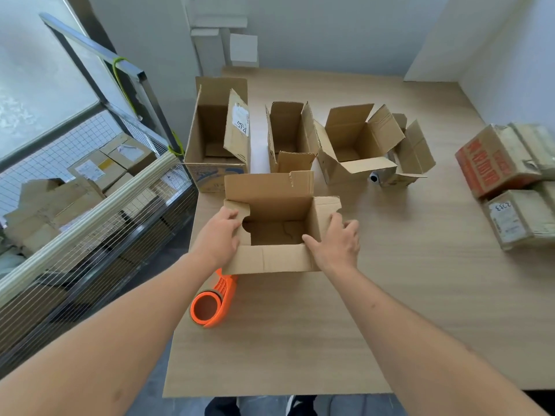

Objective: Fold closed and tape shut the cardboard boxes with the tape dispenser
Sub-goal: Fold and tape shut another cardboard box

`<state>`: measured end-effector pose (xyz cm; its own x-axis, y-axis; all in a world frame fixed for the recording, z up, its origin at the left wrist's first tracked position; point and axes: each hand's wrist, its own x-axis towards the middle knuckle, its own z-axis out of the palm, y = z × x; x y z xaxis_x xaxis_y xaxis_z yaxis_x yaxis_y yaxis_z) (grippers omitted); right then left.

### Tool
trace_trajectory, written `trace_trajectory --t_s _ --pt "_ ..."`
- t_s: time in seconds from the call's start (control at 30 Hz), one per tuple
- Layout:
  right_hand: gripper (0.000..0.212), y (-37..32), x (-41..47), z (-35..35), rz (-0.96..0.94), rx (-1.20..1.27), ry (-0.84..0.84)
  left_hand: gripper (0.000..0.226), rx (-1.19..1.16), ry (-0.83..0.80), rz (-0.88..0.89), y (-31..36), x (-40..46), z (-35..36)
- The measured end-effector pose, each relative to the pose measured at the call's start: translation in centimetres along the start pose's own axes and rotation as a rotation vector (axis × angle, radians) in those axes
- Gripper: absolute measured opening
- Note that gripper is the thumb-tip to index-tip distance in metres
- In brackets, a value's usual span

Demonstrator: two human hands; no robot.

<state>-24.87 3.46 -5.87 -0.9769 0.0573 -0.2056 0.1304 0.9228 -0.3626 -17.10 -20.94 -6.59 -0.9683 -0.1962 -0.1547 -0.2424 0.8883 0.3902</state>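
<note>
Head view, frame centre: left hand and right hand each grip a side flap of the open cardboard box, orange tape dispenser lower left.

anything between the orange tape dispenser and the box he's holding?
Nothing separate: in the head view the tape dispenser runs up under the near flap of the held box, beside the left hand.

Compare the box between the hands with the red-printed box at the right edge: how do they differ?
The near box is open with flaps up; the red-printed box is closed. The near box is plain brown and held by the left hand and right hand; the red-printed box sits untouched. Both are cardboard, on the table.
</note>
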Motion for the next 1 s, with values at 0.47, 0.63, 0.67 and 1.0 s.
trace_trajectory --t_s 0.47,0.63,0.67,1.0 --pt "0.058 0.6 -1.0 -0.1 -0.602 -0.033 -0.144 0.055 -0.056 0.059 -0.023 1.0 0.4 1.2" --pt "0.126 1.0 -1.1 -1.3 -0.678 -0.293 -0.425 0.084 -0.182 0.218 -0.140 1.4 1.7 0.0" --pt "0.126 1.2 -1.2 -1.2 -0.691 -0.348 -0.442 0.092 -0.180 0.213 -0.163 1.5 2.0 -0.2" --pt "0.038 2.1 -0.3 -1.4 -0.586 0.030 -0.148 0.037 -0.207 0.055 -0.074 1.4 3.6 -1.1"
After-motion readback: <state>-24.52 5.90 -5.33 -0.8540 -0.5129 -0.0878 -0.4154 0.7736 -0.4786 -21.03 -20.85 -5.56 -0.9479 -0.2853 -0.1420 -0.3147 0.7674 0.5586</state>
